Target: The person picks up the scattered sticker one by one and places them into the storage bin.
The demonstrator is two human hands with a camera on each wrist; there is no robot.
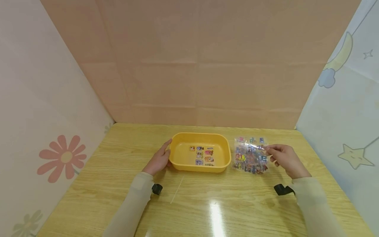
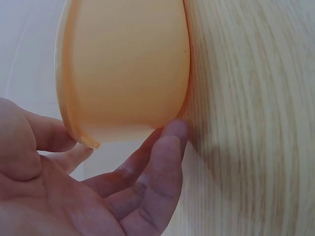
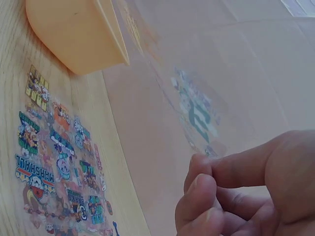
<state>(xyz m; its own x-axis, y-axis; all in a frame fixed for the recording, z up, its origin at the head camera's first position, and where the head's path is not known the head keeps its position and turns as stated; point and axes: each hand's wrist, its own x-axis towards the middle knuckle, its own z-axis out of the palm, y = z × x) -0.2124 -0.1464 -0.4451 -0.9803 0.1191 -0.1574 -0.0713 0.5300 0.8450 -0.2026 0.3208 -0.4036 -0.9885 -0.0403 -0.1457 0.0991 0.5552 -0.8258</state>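
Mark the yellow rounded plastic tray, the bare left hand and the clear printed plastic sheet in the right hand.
Yellow rounded plastic tray (image 1: 199,139), head view: inner back wall.
Bare left hand (image 1: 159,160), head view: back of hand.
Clear printed plastic sheet (image 3: 198,115), right wrist view: green print.

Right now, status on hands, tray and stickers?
Left hand holding yellow tray. Right hand pinching clear sticker sheet. More stickers on table. No obstruction seen between sheet and tray.

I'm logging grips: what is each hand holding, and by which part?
Left hand: the yellow basin, at its left end. Right hand: a clear sticker sheet, pinched at its right edge.
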